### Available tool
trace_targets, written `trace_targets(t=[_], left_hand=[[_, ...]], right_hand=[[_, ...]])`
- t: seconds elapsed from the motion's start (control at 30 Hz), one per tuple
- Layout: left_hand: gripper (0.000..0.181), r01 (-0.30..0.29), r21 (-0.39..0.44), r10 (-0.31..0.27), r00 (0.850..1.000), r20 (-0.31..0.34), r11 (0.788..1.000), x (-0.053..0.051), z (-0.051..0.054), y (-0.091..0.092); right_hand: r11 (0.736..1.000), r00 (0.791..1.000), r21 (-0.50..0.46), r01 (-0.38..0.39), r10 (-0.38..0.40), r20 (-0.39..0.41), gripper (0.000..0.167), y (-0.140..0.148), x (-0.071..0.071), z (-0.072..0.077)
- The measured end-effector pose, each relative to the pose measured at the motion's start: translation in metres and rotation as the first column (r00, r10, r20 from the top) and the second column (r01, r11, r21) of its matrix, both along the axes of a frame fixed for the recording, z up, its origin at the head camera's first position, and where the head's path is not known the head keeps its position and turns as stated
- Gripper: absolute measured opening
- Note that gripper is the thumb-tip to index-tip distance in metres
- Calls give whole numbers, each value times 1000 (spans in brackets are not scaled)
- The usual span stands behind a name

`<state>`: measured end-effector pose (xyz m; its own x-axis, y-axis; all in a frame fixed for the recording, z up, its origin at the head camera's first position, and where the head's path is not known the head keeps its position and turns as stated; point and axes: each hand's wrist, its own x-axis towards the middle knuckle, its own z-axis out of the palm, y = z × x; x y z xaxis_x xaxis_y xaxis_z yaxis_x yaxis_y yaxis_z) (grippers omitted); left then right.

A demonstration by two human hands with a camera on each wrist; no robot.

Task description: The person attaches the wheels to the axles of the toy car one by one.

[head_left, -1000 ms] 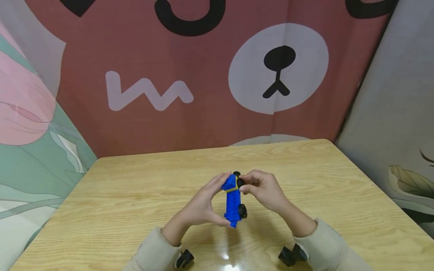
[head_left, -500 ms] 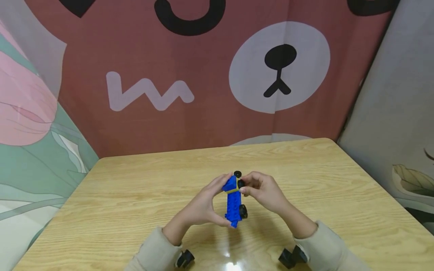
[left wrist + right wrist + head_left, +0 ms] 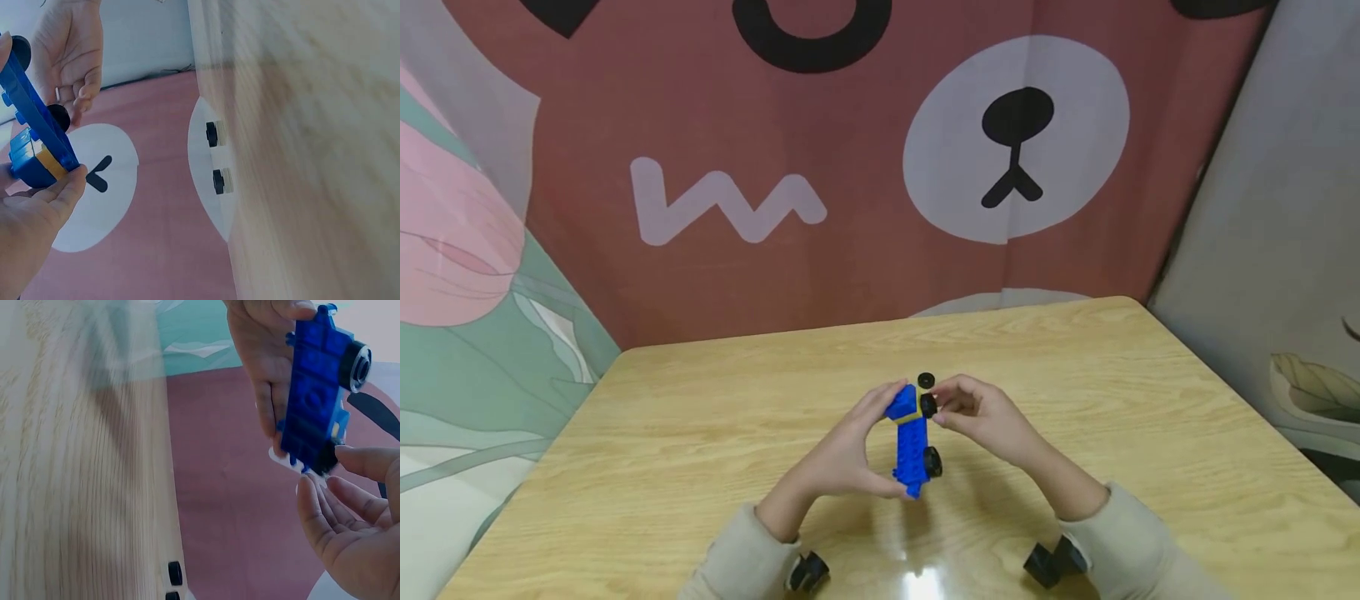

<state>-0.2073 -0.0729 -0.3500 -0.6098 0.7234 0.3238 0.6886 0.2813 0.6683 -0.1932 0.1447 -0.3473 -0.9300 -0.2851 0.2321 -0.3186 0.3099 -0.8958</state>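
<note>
A blue toy car [image 3: 912, 450] with a yellow strip and a studded bed is held above the table. My left hand [image 3: 850, 458] grips it along its left side, thumb at the near end and fingers at the cab. A black rear wheel [image 3: 932, 462] sits on its right side. At the cab end, a black front wheel [image 3: 928, 406] lies between the thumb and fingertips of my right hand [image 3: 988, 417], which pinches it lightly. In the right wrist view, the car's flat blue underside [image 3: 309, 400] shows, and the right thumb touches the front wheel [image 3: 325, 457].
Beyond the car, a loose black wheel [image 3: 927, 381] stands on the wooden table [image 3: 737, 417]. Two loose wheels show in the left wrist view, a nearer wheel [image 3: 212, 134] and another wheel [image 3: 218, 182]. A bear-print curtain [image 3: 850, 275] hangs behind the table.
The car and both hands have shifted slightly left in the head view. More of the front wheel shows at the right fingertips, and the loose wheel behind is more exposed.
</note>
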Motion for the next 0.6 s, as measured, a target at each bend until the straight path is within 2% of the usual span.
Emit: trace_targets(t=[0.07, 0.2, 0.43, 0.5, 0.6], left_hand=[[105, -12, -6, 12, 1000, 4, 1000, 0, 0, -2], [104, -24, -8, 25, 999, 38, 1000, 5, 6, -5], [108, -38, 40, 33, 994, 106, 999, 19, 25, -3], [110, -47, 43, 43, 994, 100, 998, 17, 24, -4], [111, -70, 17, 68, 993, 98, 997, 11, 14, -7]], right_hand=[[1000, 1000, 8, 13, -13, 8, 26, 2, 0, 0], [1000, 999, 9, 9, -10, 39, 22, 5, 1, 0], [998, 1000, 64, 5, -6, 25, 21, 10, -1, -4], [996, 999, 87, 19, -21, 30, 21, 14, -3, -6], [995, 998, 96, 28, -33, 52, 23, 21, -7, -10]])
